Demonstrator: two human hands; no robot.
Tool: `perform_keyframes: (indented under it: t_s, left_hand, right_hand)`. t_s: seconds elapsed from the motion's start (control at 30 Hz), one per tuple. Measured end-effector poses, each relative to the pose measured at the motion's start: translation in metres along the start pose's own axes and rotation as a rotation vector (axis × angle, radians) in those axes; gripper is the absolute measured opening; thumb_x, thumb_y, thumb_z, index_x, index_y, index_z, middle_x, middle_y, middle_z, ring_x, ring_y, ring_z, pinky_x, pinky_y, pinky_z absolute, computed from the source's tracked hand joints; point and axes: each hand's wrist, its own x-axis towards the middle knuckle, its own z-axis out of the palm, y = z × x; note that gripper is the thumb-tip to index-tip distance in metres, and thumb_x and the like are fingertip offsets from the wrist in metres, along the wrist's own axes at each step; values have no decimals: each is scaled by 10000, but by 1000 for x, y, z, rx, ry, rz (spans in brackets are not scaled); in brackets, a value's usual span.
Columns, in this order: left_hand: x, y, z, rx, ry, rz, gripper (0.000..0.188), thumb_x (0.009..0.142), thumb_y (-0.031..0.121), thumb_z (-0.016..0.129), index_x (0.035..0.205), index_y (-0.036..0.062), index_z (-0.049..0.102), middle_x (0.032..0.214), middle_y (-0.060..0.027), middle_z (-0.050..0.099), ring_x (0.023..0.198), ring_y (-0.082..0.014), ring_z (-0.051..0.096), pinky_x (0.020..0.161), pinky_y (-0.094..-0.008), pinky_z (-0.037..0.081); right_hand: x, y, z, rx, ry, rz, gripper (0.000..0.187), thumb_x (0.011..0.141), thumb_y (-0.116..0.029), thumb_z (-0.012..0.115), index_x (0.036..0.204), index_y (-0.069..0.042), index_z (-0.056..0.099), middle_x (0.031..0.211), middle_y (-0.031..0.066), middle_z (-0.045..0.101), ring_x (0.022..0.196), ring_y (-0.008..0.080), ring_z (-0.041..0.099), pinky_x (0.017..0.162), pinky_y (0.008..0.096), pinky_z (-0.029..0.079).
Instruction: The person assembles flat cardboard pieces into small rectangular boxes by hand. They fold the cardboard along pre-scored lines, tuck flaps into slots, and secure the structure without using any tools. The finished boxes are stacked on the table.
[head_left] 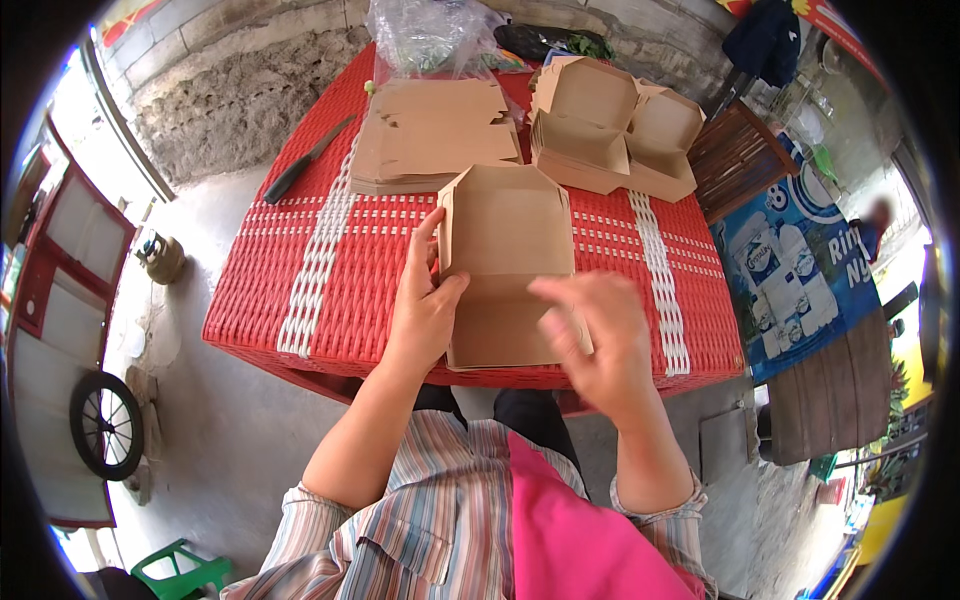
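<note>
A brown cardboard food box [507, 225] stands open at the table's near edge, its lid raised toward the far side and its tray nearest me. My left hand [425, 310] grips the box's left side, thumb on the inner edge and fingers around the outside. Over the tray's right side is my right hand [600, 335], blurred by motion, with index finger and thumb apart and nothing visible between them. Beyond the box lies a stack of flat cardboard blanks [430, 130]. Several folded open boxes [590, 140] are stacked at the far right.
A knife with a black handle [290, 180] lies on the red woven table [260, 300], left of the blanks. A clear plastic bag [425, 40] sits at the far edge. A blue printed banner [790, 265] hangs at the right; a green stool [180, 570] is at lower left.
</note>
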Motion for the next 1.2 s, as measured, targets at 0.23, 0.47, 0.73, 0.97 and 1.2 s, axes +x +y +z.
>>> perform_keyframes:
  t_s: [0.23, 0.47, 0.73, 0.97, 1.2]
  left_hand:
    - [2, 3, -7, 168, -24, 34, 475, 933, 24, 491, 1407, 9, 515, 1285, -95, 568, 1220, -184, 512, 1065, -312, 372]
    - [6, -8, -10, -8, 23, -129, 360, 1039, 181, 465, 1273, -27, 642, 1208, -39, 583, 1162, -154, 541, 1028, -307, 409]
    - [-2, 2, -9, -205, 34, -75, 506, 1067, 254, 442, 1536, 102, 331, 1400, -86, 472, 1234, -196, 527, 1089, -344, 375]
    - [-3, -5, -11, -6, -22, -74, 365, 1016, 141, 511, 1345, -18, 529, 1374, -116, 517, 1182, -222, 569, 1032, -357, 427]
    - [-3, -6, -12, 42, -75, -70, 308, 985, 153, 596, 1250, -3, 612, 1198, -73, 624, 1100, -159, 563, 1030, -320, 406]
  right_hand:
    - [-13, -8, 32, -240, -409, -93, 275, 852, -342, 694, 977, -96, 702, 931, 65, 671, 871, 271, 657, 809, 406, 506]
    - [-13, -3, 32, -231, -475, -77, 203, 874, -295, 674, 956, -113, 712, 915, 62, 666, 879, 246, 671, 725, 381, 549]
    - [-25, 6, 10, -392, -507, 50, 243, 911, -309, 637, 1052, -137, 733, 1150, 69, 700, 1013, 230, 679, 772, 376, 557]
    - [-46, 93, -64, -490, -467, 565, 218, 898, -191, 598, 1066, -135, 725, 1142, 59, 699, 1000, 301, 673, 858, 424, 526]
    - [-63, 180, -115, -427, -461, 699, 418, 819, -53, 662, 1236, -67, 672, 1317, 127, 636, 1167, 325, 614, 1006, 365, 474]
